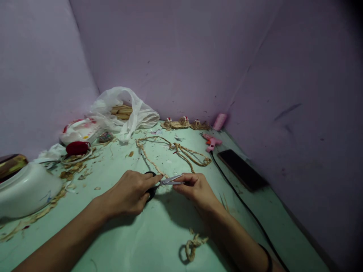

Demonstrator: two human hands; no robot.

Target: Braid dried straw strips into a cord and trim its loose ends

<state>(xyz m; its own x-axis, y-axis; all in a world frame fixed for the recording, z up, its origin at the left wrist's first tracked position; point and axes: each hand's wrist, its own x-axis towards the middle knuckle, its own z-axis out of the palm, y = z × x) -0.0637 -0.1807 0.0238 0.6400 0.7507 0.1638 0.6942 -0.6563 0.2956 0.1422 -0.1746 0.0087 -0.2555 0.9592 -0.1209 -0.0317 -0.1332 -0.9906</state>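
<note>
My left hand (134, 190) is closed on the black handles of a pair of scissors (168, 181), whose silver blades are parted and point right. The fingers of my right hand (194, 187) are pinched together at the blade tips; whatever lies between them is too small to make out. A braided straw-coloured cord (151, 160) runs from the scissors back over the table and into loops and a knot (177, 145). Nearer me, a short curled piece of braid (193, 247) lies below my right hand.
On the green table (136, 241) are a pink glue gun (212, 142) with a black cable, a phone (241, 170), a pink roll (219, 121) and small woven pieces (180, 124). Left stand a plastic bag (138, 113), a red pincushion-like object (77, 148), a white pot (31, 190) and scraps.
</note>
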